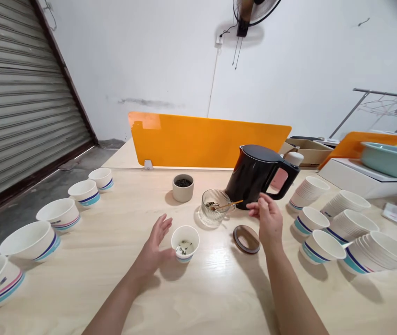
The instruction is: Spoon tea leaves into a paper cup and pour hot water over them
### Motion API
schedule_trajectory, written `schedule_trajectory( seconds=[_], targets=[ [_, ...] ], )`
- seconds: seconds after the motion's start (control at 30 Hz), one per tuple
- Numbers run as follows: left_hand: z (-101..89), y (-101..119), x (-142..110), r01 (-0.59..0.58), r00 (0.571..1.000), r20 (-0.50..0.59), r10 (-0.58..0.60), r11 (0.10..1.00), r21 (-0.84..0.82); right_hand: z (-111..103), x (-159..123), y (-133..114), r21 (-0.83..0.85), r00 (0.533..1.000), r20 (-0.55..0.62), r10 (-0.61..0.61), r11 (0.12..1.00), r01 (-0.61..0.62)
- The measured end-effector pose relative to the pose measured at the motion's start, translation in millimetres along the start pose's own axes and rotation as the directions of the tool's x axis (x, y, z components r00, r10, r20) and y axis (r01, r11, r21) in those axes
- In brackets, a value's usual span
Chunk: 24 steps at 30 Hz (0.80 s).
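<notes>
Head view: the left hand, spread wide, is at nine o'clock from the paper cup, just beside it. At the cup's one o'clock sits the glass cup with a spoon; at its twelve, the tea-leaf pot. The right hand, narrow and loosely curled, is near the spoon's handle.
</notes>
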<state>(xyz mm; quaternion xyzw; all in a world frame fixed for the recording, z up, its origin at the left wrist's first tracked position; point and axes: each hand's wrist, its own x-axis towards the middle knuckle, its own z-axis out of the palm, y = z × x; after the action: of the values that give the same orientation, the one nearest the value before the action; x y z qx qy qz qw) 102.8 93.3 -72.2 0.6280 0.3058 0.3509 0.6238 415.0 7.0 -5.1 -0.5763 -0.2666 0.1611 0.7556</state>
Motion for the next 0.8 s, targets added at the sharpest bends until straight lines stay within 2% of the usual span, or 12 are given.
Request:
schedule_trajectory(
  seconds=[0.1, 0.2, 0.3, 0.4, 0.6, 0.7, 0.8],
  targets=[
    [2.6, -6.3, -4.4, 0.004, 0.996, 0.088, -0.01, 0.998, 0.067, 2.3, -11.5, 25.5, -0.046, 0.993, 0.067, 0.102, 0.994, -0.099],
    [9.3, -2.9, -11.9, 0.068, 0.991, 0.108, -0.083, 0.988, 0.136, 10.2, -15.5, 35.5, -0.069, 0.984, 0.119, 0.132, 0.99, -0.124],
    [18.7, 5.7, -19.2, 0.219, 0.972, 0.029, -0.232, 0.946, 0.237, 19.0, -12.1, 38.6, -0.09, 0.976, 0.15, 0.158, 0.985, -0.146],
    [26.5, 13.0, -21.4, 0.276, 0.961, -0.05, -0.274, 0.917, 0.289, 25.0, -6.0, 43.1, -0.121, 0.97, 0.17, 0.175, 0.98, -0.156],
    [34.6, 14.6, -17.3, 0.322, 0.946, -0.122, -0.299, 0.906, 0.274, 27.2, -1.1, 51.3, -0.172, 0.974, 0.188, 0.125, 0.981, -0.093],
    [35.5, 13.0, -16.8, 0.326, 0.945, -0.124, -0.304, 0.913, 0.246, 26.0, -3.8, 46.9, -0.175, 0.982, 0.178, 0.064, 0.984, -0.032],
    [33.3, 13.5, -16.5, 0.328, 0.945, -0.132, -0.301, 0.889, 0.319, 24.8, -7.4, 39.3, -0.163, 0.987, 0.163, -0.003, 0.986, 0.03]
  ],
)
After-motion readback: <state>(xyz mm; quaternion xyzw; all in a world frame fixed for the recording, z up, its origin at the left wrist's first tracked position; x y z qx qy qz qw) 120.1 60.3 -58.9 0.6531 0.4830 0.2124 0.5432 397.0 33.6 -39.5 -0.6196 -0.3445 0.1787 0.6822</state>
